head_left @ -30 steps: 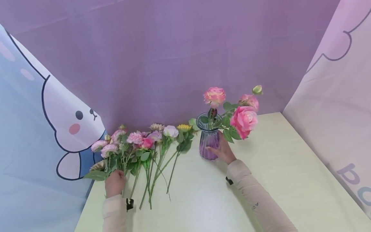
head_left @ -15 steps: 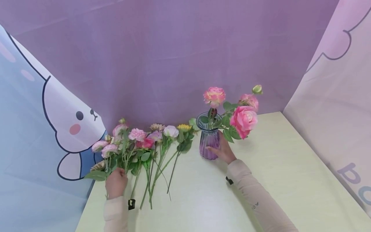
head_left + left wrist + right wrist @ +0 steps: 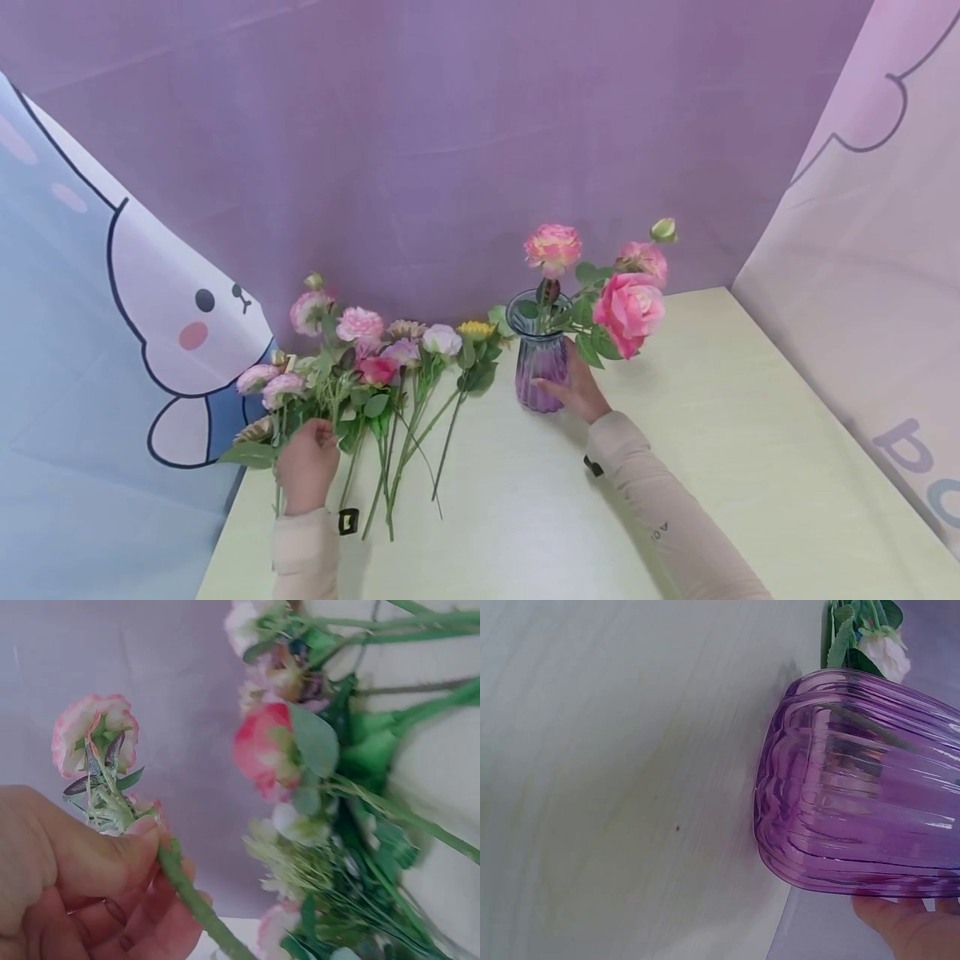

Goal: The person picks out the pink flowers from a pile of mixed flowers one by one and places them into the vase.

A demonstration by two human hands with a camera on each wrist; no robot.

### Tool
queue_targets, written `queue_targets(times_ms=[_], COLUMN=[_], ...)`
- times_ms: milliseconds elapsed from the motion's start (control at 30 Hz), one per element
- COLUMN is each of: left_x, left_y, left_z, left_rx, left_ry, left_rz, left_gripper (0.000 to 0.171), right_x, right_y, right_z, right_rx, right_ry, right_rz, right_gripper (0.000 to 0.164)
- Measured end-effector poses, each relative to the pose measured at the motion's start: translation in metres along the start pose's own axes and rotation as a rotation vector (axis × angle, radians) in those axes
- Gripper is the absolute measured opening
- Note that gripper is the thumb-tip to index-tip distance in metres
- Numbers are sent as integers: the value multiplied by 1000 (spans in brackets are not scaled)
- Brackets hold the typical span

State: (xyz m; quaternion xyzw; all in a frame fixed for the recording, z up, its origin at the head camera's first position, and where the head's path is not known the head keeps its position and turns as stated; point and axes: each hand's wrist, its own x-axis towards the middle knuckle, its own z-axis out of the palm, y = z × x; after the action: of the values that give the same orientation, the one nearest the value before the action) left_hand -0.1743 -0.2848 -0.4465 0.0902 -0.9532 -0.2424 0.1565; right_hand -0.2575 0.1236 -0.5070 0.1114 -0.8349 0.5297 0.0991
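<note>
My left hand pinches the green stem of a pink-and-white flower between thumb and fingers. That spray rises above the pile at the left, a pink head and a green bud at its top. My right hand holds the ribbed purple glass vase from its right side, thumb across the front. In the right wrist view the vase's purple base fills the right side. A large pink rose and a pink-yellow flower stand in the vase.
Several artificial flowers lie in a row along the back left of the pale table, among them a white bloom, a red-pink rose and a yellow flower. A purple cloth backdrop hangs behind the table.
My left hand has moved slightly right and up. The pinched pink spray has risen out of the pile. My right hand and the vase stay where they were.
</note>
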Motion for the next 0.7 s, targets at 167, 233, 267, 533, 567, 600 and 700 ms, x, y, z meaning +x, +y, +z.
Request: queue_targets(times_ms=[167, 233, 267, 533, 567, 600, 700], left_x=[-1, -1, -2, -1, -1, -1, -2], left_y=[15, 23, 26, 50, 52, 54, 60], left_z=[0, -1, -1, 3, 4, 4, 5], left_rx=[-54, -82, -93, -158, -163, -169, -192], left_ry=[45, 56, 64, 98, 99, 103, 114], left_rz=[46, 54, 57, 70, 74, 82, 111], left_gripper=[12, 11, 11, 11, 11, 11, 11], right_x=[0, -1, -1, 0, 0, 0, -1], right_y=[3, 3, 3, 1, 1, 1, 0], right_z=[1, 1, 1, 1, 0, 0, 0], right_rx=[0, -9, -9, 2, -2, -5, -2], right_ry=[11, 21, 25, 4, -1, -5, -11], right_rz=[-12, -25, -30, 11, 18, 24, 33], right_gripper=[93, 92, 92, 94, 94, 94, 93])
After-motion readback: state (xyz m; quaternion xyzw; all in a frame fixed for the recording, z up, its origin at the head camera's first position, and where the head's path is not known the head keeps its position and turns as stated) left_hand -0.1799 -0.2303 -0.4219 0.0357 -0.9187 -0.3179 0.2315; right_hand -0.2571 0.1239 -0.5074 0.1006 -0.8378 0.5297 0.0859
